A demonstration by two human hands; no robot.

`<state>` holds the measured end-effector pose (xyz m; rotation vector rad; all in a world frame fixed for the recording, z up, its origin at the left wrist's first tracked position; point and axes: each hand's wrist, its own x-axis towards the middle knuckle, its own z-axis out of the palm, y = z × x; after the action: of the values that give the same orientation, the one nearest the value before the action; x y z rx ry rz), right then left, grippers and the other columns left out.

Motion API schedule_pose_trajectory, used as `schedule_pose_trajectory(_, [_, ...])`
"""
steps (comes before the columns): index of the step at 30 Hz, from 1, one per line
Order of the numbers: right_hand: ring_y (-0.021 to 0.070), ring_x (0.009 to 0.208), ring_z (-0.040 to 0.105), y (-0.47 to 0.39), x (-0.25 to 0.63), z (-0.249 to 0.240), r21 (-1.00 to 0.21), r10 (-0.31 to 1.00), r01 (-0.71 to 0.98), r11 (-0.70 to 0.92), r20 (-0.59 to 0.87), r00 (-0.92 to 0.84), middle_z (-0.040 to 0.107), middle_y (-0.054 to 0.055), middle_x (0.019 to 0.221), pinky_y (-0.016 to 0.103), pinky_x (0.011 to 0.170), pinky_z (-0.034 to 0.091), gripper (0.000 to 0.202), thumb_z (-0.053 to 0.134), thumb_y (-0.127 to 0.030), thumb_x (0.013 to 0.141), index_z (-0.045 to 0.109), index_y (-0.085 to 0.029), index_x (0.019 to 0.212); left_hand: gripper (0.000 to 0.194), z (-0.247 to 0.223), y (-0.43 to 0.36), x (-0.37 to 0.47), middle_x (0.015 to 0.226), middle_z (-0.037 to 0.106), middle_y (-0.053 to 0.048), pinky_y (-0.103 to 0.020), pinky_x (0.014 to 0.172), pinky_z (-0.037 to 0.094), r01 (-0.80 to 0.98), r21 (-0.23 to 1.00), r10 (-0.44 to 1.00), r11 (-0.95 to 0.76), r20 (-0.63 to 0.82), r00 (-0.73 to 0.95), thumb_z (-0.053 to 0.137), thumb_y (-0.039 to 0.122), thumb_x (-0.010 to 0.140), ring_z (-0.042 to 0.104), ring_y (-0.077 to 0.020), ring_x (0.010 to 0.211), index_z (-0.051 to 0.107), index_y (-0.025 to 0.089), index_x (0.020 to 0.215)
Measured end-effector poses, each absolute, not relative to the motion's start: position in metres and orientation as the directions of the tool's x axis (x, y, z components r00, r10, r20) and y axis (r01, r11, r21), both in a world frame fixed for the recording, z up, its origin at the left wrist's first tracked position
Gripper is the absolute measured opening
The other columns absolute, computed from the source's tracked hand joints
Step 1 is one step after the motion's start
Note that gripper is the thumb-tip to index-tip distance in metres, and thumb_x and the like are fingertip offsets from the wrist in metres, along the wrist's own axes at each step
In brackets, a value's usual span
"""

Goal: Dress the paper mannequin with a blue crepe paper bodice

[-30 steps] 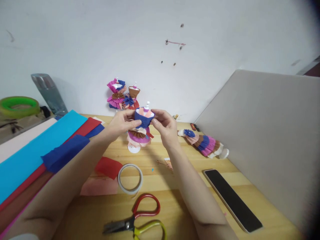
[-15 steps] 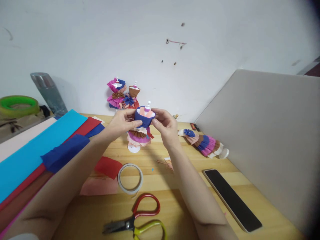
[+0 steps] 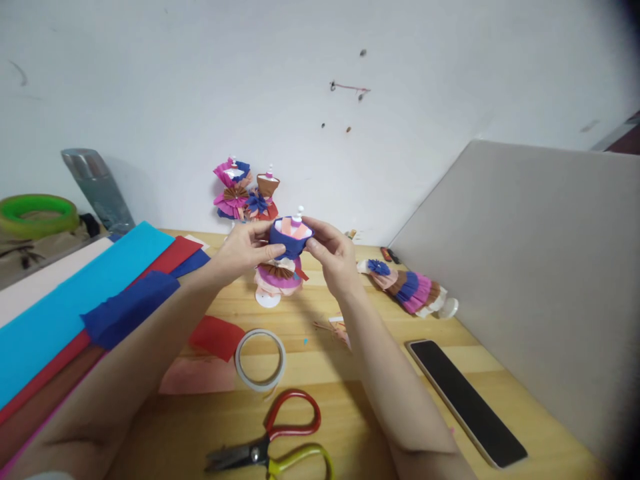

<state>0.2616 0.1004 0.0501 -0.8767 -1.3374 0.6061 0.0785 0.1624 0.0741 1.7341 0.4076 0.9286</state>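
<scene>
A small dress form [image 3: 298, 217] with a white neck knob stands upright on a round white base. Its bodice is a band of blue crepe paper [image 3: 287, 243], with peach strips across the white chest. Below hangs a skirt [image 3: 280, 279] in pink, magenta and white, with a brown pleated fan at the waist. My left hand [image 3: 250, 248] pinches the bodice from the left, its thumb on the front. On the other side my right hand [image 3: 333, 250] grips the bodice with thumb in front and fingers behind. The fingertips behind the form are hidden.
Scissors [image 3: 260, 448], a tape roll [image 3: 261, 360] and a red paper piece [image 3: 216, 337] lie in front. A phone [image 3: 465, 403] and a lying dressed form [image 3: 407, 288] are at right, by a grey panel [image 3: 525, 267]. Coloured paper sheets [image 3: 135, 253] fill the left; two dressed forms [image 3: 234, 190] stand behind.
The dress form's top has tipped slightly to the right between my hands. Both hands keep their hold. The whole view has shifted slightly.
</scene>
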Motion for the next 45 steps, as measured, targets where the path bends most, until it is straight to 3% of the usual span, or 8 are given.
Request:
schedule_pose_trajectory(12, [0.0242, 0.104, 0.068, 0.098, 0.262, 0.052, -0.837, 0.819, 0.092, 0.539, 0.547, 0.174, 0.073, 0.007, 0.113, 0.044, 0.091, 0.058, 0.05, 0.078, -0.053, 0.071, 0.069, -0.025, 0.111, 0.045, 0.078, 0.165, 0.071, 0.105, 0.073, -0.012, -0.039, 0.08, 0.058, -0.16, 0.926, 0.672, -0.343, 0.361, 0.647, 0.075, 0.037, 0.073, 0.069, -0.0275, 0.098, 0.069, 0.011, 0.109])
schedule_pose_trajectory(16, [0.0235, 0.101, 0.069, 0.099, 0.264, 0.052, -0.841, 0.822, 0.096, 0.532, 0.541, 0.177, 0.073, 0.007, 0.111, 0.044, 0.089, 0.059, 0.052, 0.078, -0.055, 0.07, 0.069, -0.025, 0.112, 0.04, 0.081, 0.164, 0.07, 0.104, 0.073, -0.012, -0.04, 0.087, 0.055, -0.153, 0.912, 0.675, -0.38, 0.387, 0.628, 0.074, 0.034, 0.074, 0.068, -0.027, 0.099, 0.07, 0.01, 0.105])
schedule_pose_trajectory(24, [0.0224, 0.097, 0.069, 0.101, 0.259, 0.052, -0.814, 0.795, 0.111, 0.57, 0.581, 0.175, 0.074, 0.006, 0.11, 0.042, 0.09, 0.057, 0.046, 0.081, -0.048, 0.071, 0.07, -0.025, 0.109, 0.043, 0.076, 0.167, 0.074, 0.097, 0.075, -0.011, -0.038, 0.084, 0.056, -0.193, 0.924, 0.66, -0.33, 0.372, 0.652, 0.078, 0.031, 0.068, 0.07, -0.0254, 0.091, 0.071, 0.009, 0.104])
schedule_pose_trajectory(30, [0.0231, 0.093, 0.07, 0.106, 0.259, 0.058, -0.807, 0.784, 0.133, 0.575, 0.59, 0.192, 0.076, 0.004, 0.101, 0.045, 0.089, 0.057, 0.044, 0.083, -0.052, 0.066, 0.072, -0.026, 0.099, 0.034, 0.076, 0.175, 0.08, 0.091, 0.074, -0.008, -0.036, 0.081, 0.055, -0.191, 0.895, 0.633, -0.403, 0.423, 0.648, 0.076, 0.031, 0.069, 0.069, -0.0235, 0.088, 0.072, 0.01, 0.096])
schedule_pose_trajectory(38, [0.0239, 0.097, 0.07, 0.08, 0.262, 0.046, -0.752, 0.747, 0.24, 0.614, 0.651, 0.132, 0.075, 0.004, 0.102, 0.044, 0.093, 0.055, 0.039, 0.082, -0.049, 0.069, 0.072, -0.025, 0.099, 0.038, 0.071, 0.16, 0.071, 0.1, 0.074, -0.007, -0.036, 0.09, 0.052, -0.126, 0.795, 0.539, -0.593, 0.509, 0.672, 0.077, 0.032, 0.071, 0.068, -0.0233, 0.097, 0.072, 0.015, 0.104])
schedule_pose_trajectory(41, [0.0241, 0.102, 0.068, 0.052, 0.256, 0.025, -0.71, 0.74, 0.344, 0.614, 0.67, 0.062, 0.075, 0.005, 0.104, 0.044, 0.096, 0.053, 0.03, 0.078, -0.042, 0.077, 0.072, -0.025, 0.101, 0.037, 0.05, 0.143, 0.058, 0.113, 0.072, -0.01, -0.039, 0.099, 0.048, -0.095, 0.678, 0.447, -0.729, 0.577, 0.684, 0.077, 0.032, 0.074, 0.065, -0.0245, 0.108, 0.071, 0.019, 0.108])
schedule_pose_trajectory(45, [0.0221, 0.103, 0.068, 0.012, 0.244, 0.006, -0.573, 0.692, 0.441, 0.69, 0.702, -0.171, 0.073, 0.008, 0.108, 0.041, 0.092, 0.055, 0.02, 0.069, -0.028, 0.086, 0.068, -0.025, 0.106, 0.025, 0.017, 0.121, 0.039, 0.128, 0.066, -0.015, -0.041, 0.103, 0.047, -0.18, 0.479, 0.217, -0.859, 0.659, 0.72, 0.071, 0.028, 0.082, 0.061, -0.0248, 0.119, 0.069, 0.02, 0.106])
